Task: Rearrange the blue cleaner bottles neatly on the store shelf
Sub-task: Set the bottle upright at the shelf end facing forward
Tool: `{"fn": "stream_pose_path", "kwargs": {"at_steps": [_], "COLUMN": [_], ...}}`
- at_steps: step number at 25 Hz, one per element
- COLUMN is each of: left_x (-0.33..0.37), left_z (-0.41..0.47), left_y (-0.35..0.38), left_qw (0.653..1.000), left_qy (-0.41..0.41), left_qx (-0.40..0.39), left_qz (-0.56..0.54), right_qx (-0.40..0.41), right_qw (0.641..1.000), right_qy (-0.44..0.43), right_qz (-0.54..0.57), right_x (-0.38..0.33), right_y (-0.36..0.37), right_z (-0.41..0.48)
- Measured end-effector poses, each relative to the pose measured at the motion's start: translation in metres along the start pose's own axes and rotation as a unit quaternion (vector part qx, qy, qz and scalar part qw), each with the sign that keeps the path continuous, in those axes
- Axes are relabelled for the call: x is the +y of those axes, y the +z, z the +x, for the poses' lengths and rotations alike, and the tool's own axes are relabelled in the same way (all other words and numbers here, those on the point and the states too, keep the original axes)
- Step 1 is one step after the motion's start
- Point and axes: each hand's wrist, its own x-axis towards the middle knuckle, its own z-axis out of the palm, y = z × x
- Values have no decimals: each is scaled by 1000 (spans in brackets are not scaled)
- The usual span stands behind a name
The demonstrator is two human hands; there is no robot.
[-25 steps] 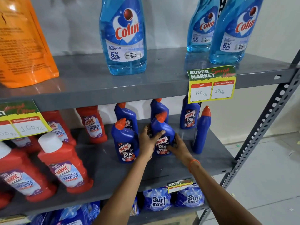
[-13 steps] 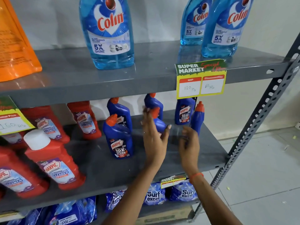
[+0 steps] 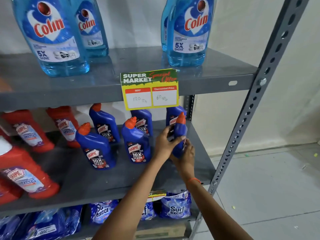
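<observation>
Head view looks down on a grey metal shelf unit (image 3: 225,84) with three tiers showing. On the middle tier, at the far left, red Harpic bottles (image 3: 27,172) stand and lean in a loose cluster. To their right are the blue cleaner bottles with orange caps: one at the front (image 3: 97,149), one behind it toward the back (image 3: 104,126), then another front one (image 3: 136,144) with a fourth partly hidden behind it (image 3: 143,121). All four stand upright, labels facing out.

Further right, both hands meet around a fifth blue bottle (image 3: 180,132), which stands upright or nearly so near the right end of the tier, its plain side turned to the camera. The left hand (image 3: 164,144) wraps its fingers across the bottle's body from the left; the right hand (image 3: 186,153) cups the lower part from the front and right, a red thread on the wrist. Whether the base touches the shelf cannot be told. Just behind it another blue bottle (image 3: 173,116) stands at the back.

Above, pale blue Colin bottles (image 3: 52,37) sit on the upper tier, and a yellow price tag (image 3: 150,90) hangs from its edge. Below, Surf Excel packs (image 3: 175,207) fill the bottom tier.
</observation>
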Motion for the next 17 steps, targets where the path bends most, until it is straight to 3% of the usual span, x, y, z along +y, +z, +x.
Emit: {"fn": "stream_pose_path", "kwargs": {"at_steps": [8,11,17], "left_x": [-7,-8,-1], "left_z": [10,15,29], "left_y": [-13,-18,-27], "left_qw": [993,994,979], "left_qy": [-40,-6,4], "left_qx": [-70,-98,-173], "left_qz": [-82,-48,-106], "right_qx": [48,23,-26], "right_qw": [998,997,992], "right_qy": [21,10,-23], "right_qz": [47,79,120], "right_x": [7,6,-10], "right_y": [-14,-26,-38], "right_z": [11,13,17]}}
